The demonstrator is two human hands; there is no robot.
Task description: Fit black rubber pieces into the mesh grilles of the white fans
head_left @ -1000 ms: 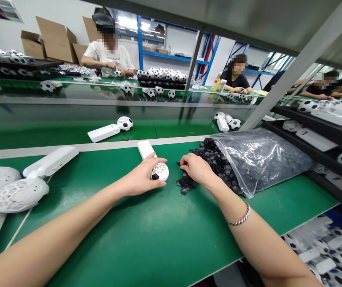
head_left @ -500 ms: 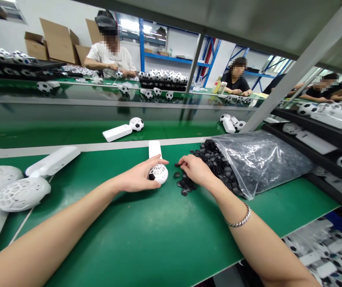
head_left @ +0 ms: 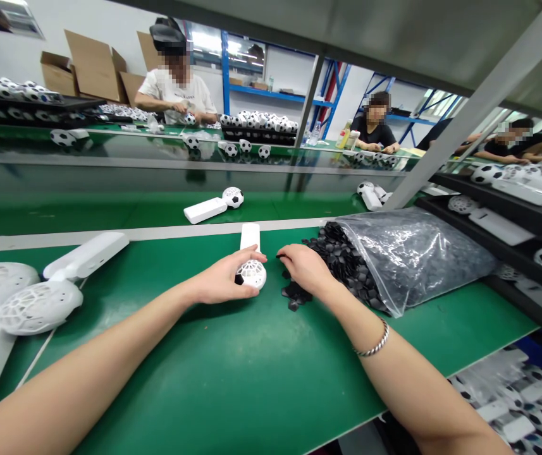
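On the green work surface, my left hand (head_left: 223, 278) is wrapped around the round head of a white handheld fan (head_left: 253, 275) with a football-patterned grille. The fan's handle points away from me, and one black patch shows beside my fingers. My right hand (head_left: 306, 268), to the right of the fan, has its fingertips pinched on a small black piece (head_left: 279, 256). Under and beside that hand lie loose black pentagon pieces (head_left: 294, 294). More black pieces (head_left: 346, 265) spill from the mouth of a clear plastic bag (head_left: 422, 253).
White fan parts (head_left: 38, 308) lie at the left. Another football fan (head_left: 233, 198) rests on the green conveyor belt (head_left: 280, 210) beyond my surface. Racks (head_left: 489, 218) of fans stand at the right, by a slanted metal post (head_left: 446, 136). Co-workers (head_left: 178, 95) sit across the line.
My right hand has shifted slightly left with a black piece in its fingertips. Fans on the far belt have moved right. My left hand stays around the fan head.
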